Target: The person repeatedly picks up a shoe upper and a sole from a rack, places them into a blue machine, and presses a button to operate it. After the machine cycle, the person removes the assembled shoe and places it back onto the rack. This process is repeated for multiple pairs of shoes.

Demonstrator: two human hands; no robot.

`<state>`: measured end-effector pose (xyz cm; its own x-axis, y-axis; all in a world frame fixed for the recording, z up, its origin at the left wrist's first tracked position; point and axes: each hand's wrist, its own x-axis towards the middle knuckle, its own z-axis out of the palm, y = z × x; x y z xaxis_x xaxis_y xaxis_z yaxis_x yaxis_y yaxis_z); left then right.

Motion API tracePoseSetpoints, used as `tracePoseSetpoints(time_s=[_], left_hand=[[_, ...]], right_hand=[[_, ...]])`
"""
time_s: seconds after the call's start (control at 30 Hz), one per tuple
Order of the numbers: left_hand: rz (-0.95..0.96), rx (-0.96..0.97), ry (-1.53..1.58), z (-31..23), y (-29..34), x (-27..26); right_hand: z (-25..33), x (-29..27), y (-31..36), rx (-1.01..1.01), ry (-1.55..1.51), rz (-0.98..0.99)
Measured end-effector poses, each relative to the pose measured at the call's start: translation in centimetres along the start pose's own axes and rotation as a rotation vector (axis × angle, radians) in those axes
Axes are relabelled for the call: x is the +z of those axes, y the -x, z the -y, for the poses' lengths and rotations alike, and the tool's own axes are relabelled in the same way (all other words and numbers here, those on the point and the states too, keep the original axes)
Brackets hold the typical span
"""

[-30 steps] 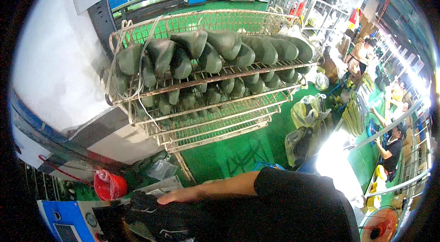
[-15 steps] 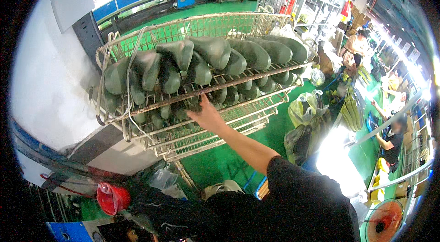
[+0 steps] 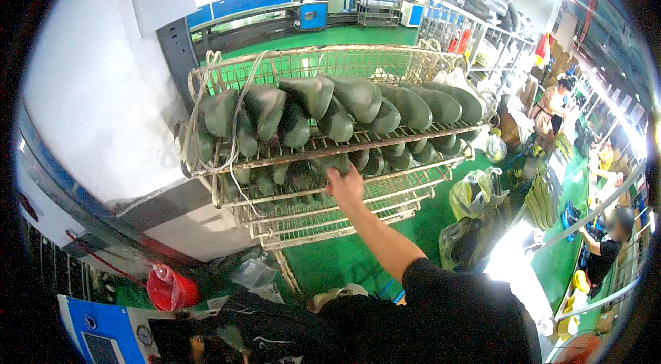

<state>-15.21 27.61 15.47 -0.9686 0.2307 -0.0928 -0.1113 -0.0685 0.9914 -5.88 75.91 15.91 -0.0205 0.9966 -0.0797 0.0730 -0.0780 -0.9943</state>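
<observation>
My right hand [image 3: 345,183] reaches up to a wire rack [image 3: 330,221] and closes on the rounded toe of a dark green rubber boot [image 3: 332,163] on its second tier. The thumb and fingertips press against the toe; the rest of that boot is hidden inside the rack. More dark green boots [image 3: 413,108] lie side by side on the top tier, just above the hand, with toes facing me. Others [image 3: 396,163] sit next to the gripped one on the second tier. My left hand is out of view.
A white wall [image 3: 89,102] stands close on the left. A loose cord [image 3: 237,137] hangs over the rack's left end. At lower left are a red bucket [image 3: 171,288] and a blue machine [image 3: 96,333]. Filled plastic bags [image 3: 475,195] stand right; other people work beyond them.
My right hand has moved from the rack's front, below the top shelf's edge, to a boot toe on the second tier and closed on it. The view has shifted, so the rack appears farther right and lower.
</observation>
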Motion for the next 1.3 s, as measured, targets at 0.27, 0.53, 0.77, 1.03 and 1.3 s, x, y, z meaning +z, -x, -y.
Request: tracePoseSetpoints(time_s=[0.27,0.53,0.77,1.03,1.3], left_hand=[[0.044,-0.042,0.011,-3.0,0.5,1.8],[0.142,-0.078,-0.132,-5.0,-0.3,2.9],[0.199,-0.044,-0.079,-4.5,0.1,2.4],[0.219,0.196,-0.11,-2.1,0.3,1.4],[0.236,0.492,-0.278,-6.0,1.6,3.3]], right_hand=[[-3.4,-8.5,6.9,0.185,-0.577,0.061],[-6.3,-8.9,7.4,0.174,-0.765,0.09],[-3.9,-5.7,5.1,0.151,-0.91,0.306],[0.0,2.2,1.1,0.184,-0.115,0.265],[-5.5,4.8,22.0,1.034,-0.612,1.448]])
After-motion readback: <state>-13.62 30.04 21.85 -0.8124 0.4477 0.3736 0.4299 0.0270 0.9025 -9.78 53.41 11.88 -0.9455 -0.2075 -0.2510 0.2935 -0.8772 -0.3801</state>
